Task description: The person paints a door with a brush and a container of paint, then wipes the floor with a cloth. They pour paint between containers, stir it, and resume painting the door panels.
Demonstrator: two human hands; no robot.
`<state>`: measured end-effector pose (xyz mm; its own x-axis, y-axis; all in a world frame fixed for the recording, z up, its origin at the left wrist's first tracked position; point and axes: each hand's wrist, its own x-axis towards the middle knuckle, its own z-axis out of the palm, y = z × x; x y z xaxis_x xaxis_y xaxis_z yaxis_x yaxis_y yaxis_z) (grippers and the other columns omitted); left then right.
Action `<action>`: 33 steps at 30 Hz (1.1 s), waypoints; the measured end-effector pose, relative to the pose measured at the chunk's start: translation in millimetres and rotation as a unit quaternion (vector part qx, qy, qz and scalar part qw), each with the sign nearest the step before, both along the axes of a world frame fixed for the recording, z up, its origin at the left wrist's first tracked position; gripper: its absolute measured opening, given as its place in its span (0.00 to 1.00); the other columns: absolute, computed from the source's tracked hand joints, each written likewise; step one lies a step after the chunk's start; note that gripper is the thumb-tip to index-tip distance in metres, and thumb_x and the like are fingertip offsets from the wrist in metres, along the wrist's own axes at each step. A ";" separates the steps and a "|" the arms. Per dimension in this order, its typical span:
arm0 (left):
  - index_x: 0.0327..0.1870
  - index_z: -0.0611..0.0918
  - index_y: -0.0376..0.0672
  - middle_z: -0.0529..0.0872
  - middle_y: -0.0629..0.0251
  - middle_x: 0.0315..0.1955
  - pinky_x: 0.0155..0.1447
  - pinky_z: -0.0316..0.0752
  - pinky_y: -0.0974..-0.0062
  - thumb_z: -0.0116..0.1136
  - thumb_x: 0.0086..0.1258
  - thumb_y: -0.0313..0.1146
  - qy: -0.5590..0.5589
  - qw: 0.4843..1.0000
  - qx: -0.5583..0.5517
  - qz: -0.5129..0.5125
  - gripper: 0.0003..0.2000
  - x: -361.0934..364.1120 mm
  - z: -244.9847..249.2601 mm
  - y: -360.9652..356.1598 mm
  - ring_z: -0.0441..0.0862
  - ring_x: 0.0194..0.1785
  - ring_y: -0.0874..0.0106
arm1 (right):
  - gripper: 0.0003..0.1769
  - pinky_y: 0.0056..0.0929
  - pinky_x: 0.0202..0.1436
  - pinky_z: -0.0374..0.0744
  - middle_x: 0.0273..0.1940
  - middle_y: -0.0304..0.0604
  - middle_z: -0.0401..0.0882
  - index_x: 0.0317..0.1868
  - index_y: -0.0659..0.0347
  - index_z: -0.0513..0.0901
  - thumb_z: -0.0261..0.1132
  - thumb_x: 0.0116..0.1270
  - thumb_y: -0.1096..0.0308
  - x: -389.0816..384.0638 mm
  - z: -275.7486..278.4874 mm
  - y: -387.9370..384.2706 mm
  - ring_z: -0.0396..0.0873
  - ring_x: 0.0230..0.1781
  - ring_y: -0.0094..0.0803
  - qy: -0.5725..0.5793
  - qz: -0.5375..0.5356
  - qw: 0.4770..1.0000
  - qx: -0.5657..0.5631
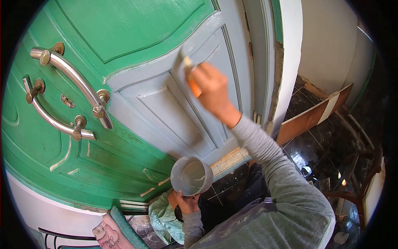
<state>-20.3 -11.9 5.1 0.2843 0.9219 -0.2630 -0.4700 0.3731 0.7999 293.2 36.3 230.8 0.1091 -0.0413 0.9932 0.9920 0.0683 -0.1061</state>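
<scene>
My right hand is closed around the orange handle of a paintbrush. The brush's bristle end, blurred by motion, is at the grey section of a panelled door, close under the curved border with its green section. Lower down, my left hand grips a round grey paint container from below. Some pale grey paint shows inside the tilted container, which is in front of the door's bottom edge.
Two curved metal handles stick out from the green part at left, near a lock cylinder. A brown board leans by the doorway on dark floor tiles. A pink cushion lies at the lower left.
</scene>
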 end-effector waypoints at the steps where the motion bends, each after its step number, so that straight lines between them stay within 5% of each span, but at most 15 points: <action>1: 0.67 0.70 0.48 0.77 0.59 0.61 0.59 0.78 0.45 0.57 0.66 0.52 -0.003 1.000 -0.001 0.006 0.31 1.8 1.6 -0.7 0.79 0.60 0.55 | 0.07 0.35 0.25 0.74 0.29 0.41 0.71 0.33 0.57 0.78 0.68 0.55 0.73 -20.6 -3.7 4.1 0.76 0.27 0.37 0.002 0.041 0.999 -0.013; 9: 0.70 0.64 0.58 0.71 0.64 0.66 0.59 0.80 0.51 0.58 0.66 0.48 -0.025 0.999 0.012 -0.019 0.31 -8.5 6.0 -2.1 0.75 0.65 0.59 | 0.05 0.32 0.28 0.76 0.27 0.44 0.79 0.33 0.63 0.80 0.69 0.62 0.73 -115.1 32.3 10.9 0.79 0.25 0.37 0.107 0.397 0.911 0.029; 15: 0.71 0.64 0.52 0.73 0.63 0.64 0.59 0.81 0.58 0.58 0.67 0.42 -0.046 0.999 0.003 -0.003 0.31 -10.9 -5.5 -1.0 0.75 0.65 0.62 | 0.06 0.20 0.29 0.74 0.24 0.40 0.83 0.33 0.64 0.85 0.72 0.57 0.72 -70.4 12.6 -92.5 0.80 0.23 0.24 0.263 0.397 0.841 -0.257; 22: 0.71 0.64 0.45 0.76 0.59 0.59 0.59 0.82 0.63 0.55 0.69 0.37 -0.064 0.997 0.018 -0.039 0.28 18.0 17.1 -6.8 0.78 0.61 0.65 | 0.06 0.32 0.31 0.79 0.29 0.41 0.84 0.33 0.60 0.85 0.72 0.56 0.69 -69.5 -36.9 -101.9 0.83 0.28 0.41 -0.015 0.382 0.786 -0.486; 33: 0.70 0.63 0.44 0.77 0.55 0.53 0.53 0.84 0.63 0.59 0.67 0.37 -0.043 0.998 0.000 -0.046 0.31 31.5 18.6 -21.2 0.81 0.56 0.65 | 0.07 0.37 0.30 0.77 0.25 0.42 0.82 0.31 0.57 0.84 0.73 0.54 0.67 -70.2 -67.8 -78.5 0.82 0.27 0.42 -0.112 0.347 0.699 -0.615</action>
